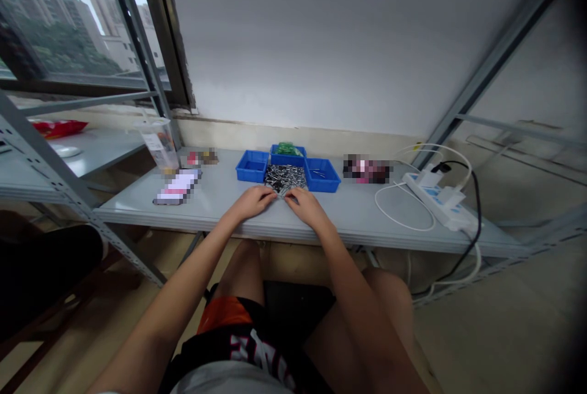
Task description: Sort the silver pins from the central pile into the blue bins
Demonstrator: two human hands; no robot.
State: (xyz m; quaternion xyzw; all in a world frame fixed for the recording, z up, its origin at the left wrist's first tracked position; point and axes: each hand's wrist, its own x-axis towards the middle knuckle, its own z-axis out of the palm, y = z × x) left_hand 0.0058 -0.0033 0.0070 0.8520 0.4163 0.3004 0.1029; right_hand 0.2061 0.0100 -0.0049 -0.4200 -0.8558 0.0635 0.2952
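Observation:
A pile of small dark and silvery metal pieces (286,176) lies on the grey table in front of me. My left hand (255,201) is at its front left edge, thumb and fingers pressed together. Mirroring it, my right hand (304,203) pinches at the front right edge. Whatever is between the fingertips is too small to make out. Around the pile stand three blue trays: the left one (252,175) holds little that I can make out, the back one (275,155) has green packets (288,148), and the right one (326,185) contains a few thin metal pieces.
A phone (178,187) and a clear plastic cup (158,144) are on the left of the table (215,189). To the right are a blurred dark-pink object (366,169), a white power strip (440,203) and looping cables. Metal shelf posts flank the table.

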